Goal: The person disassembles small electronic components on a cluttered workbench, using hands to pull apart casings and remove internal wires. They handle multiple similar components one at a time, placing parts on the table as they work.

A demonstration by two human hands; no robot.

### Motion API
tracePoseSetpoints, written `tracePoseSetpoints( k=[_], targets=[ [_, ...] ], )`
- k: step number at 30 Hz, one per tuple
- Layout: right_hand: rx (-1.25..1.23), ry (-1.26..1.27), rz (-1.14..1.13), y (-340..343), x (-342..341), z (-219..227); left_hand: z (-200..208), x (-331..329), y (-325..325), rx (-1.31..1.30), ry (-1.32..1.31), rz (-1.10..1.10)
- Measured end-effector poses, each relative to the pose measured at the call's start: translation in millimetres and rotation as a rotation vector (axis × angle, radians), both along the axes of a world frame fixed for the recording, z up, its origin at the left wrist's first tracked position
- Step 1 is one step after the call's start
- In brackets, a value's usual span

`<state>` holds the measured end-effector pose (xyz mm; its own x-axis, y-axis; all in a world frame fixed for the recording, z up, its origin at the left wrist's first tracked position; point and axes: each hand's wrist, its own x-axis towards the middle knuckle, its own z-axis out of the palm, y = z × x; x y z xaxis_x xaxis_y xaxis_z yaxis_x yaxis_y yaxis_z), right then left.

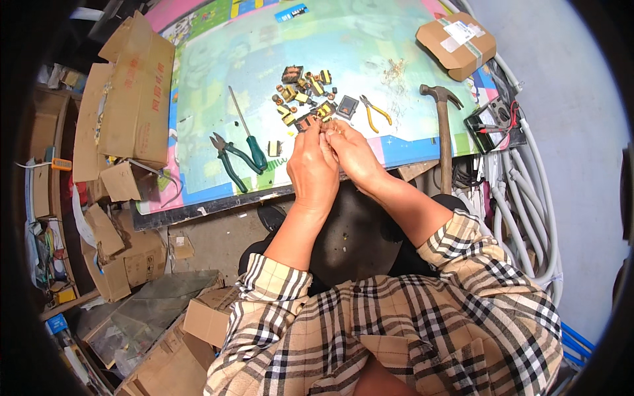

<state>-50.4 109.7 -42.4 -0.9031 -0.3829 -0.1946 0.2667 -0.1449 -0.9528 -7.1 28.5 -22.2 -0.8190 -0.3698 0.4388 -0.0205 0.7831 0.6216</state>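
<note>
My left hand (312, 165) and my right hand (353, 153) meet over the near part of the table, fingertips pinched together. Between them shows a bit of something brownish, perhaps copper-coloured; my fingers cover most of it. Just beyond lies a heap of small transformers and coils (302, 94) with yellow tape and copper windings. One yellow-and-black transformer (274, 148) sits apart, left of my left hand. Right of the heap are a dark square part (346, 107) and yellow-handled cutters (376, 115).
On the left lie green-handled pliers (232, 160) and a screwdriver (248, 130). A hammer (443, 132) rests across the table's right edge, near a multimeter (489, 125). A taped cardboard box (456, 45) occupies the far right corner; an open carton (135, 92) stands at the left.
</note>
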Motion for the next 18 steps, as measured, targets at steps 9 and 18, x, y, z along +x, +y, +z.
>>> tracePoseSetpoints(
  k=[9,18],
  targets=[
    [-0.364,-0.297,0.058,6.3,5.6,2.9,-8.7,-3.0,2.7,-0.363,-0.380,-0.076],
    [-0.085,-0.383,-0.202,30.2,-42.0,5.1,11.4,-0.1,20.7,0.159,-0.242,-0.273]
  ],
)
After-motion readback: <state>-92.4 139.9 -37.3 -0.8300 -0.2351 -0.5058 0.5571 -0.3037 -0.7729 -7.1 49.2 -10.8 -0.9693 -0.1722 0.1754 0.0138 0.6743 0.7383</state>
